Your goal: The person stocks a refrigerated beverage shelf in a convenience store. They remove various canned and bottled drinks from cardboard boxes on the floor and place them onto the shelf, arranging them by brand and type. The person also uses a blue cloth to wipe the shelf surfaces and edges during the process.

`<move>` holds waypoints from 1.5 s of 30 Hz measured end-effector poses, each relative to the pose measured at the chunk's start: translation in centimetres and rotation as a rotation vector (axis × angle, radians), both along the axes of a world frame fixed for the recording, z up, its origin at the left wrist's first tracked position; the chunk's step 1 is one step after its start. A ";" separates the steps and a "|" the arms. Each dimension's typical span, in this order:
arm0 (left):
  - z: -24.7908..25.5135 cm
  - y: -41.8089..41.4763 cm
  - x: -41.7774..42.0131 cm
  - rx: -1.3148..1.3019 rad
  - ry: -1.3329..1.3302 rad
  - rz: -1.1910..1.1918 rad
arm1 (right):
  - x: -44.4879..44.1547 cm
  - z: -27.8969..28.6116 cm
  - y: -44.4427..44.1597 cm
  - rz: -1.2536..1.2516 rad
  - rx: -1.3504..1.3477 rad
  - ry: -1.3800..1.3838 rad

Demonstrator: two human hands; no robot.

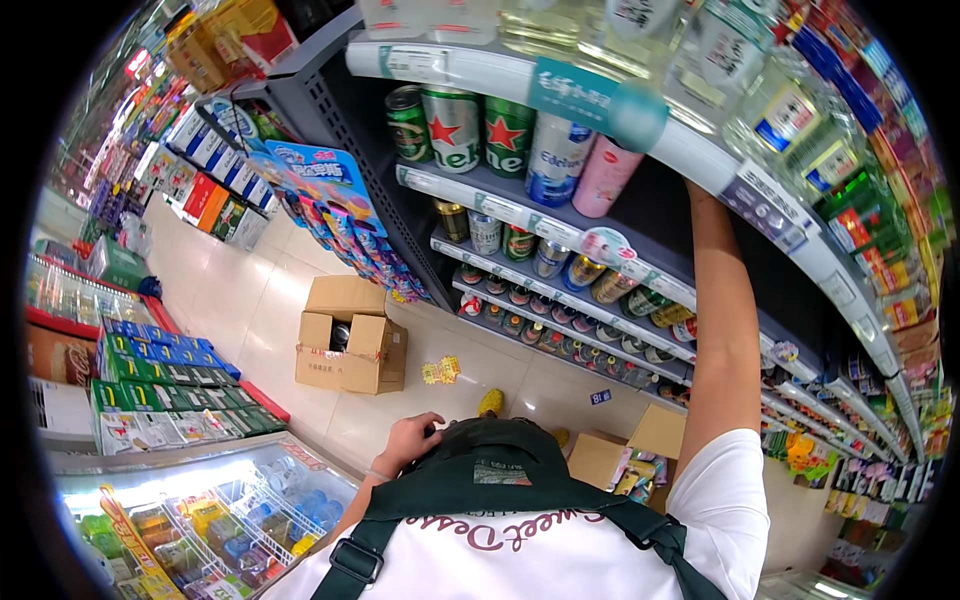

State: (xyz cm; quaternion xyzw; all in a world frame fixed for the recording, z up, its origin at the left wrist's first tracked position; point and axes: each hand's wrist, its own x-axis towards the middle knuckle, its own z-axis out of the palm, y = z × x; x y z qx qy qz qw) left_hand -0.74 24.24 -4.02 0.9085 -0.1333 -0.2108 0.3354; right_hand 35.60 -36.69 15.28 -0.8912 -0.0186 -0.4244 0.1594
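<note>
My right arm (pixel 721 315) reaches up to a shelf with a dark bare stretch, right of the cans. The shelf edge above hides the right hand past the wrist. Left of that arm, a pink can (pixel 606 178) stands beside a white-and-blue Edelweiss can (pixel 556 161). Farther left are two Heineken cans (pixel 450 131) and a green can (pixel 409 124) with a dark top. My left hand (pixel 416 437) is low against the side of my dark green apron (pixel 487 457), fingers curled. Something small and dark shows at its fingertips; whether it is held is unclear.
An opened cardboard box (pixel 349 365) with a can inside stands on the tiled floor. Another open carton (pixel 600 459) holds colourful packages beside my right side. A lit drinks chiller (pixel 225 517) is at lower left. Snack packets (pixel 360 232) hang at the shelf's end.
</note>
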 end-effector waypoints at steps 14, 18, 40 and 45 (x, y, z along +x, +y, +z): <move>0.9 -3.3 2.8 0.013 0.022 -0.175 | -8.4 2.8 2.1 0.002 0.211 0.138; 1.5 -5.6 3.9 0.045 0.026 -0.323 | -23.4 6.3 9.5 0.040 0.505 -0.055; 28.2 -29.9 22.1 0.143 -1.355 -0.011 | -72.4 -42.9 10.8 -0.773 0.523 1.289; 28.3 -30.0 24.3 0.200 -1.345 -0.066 | -71.2 -43.7 10.4 -0.803 0.726 1.365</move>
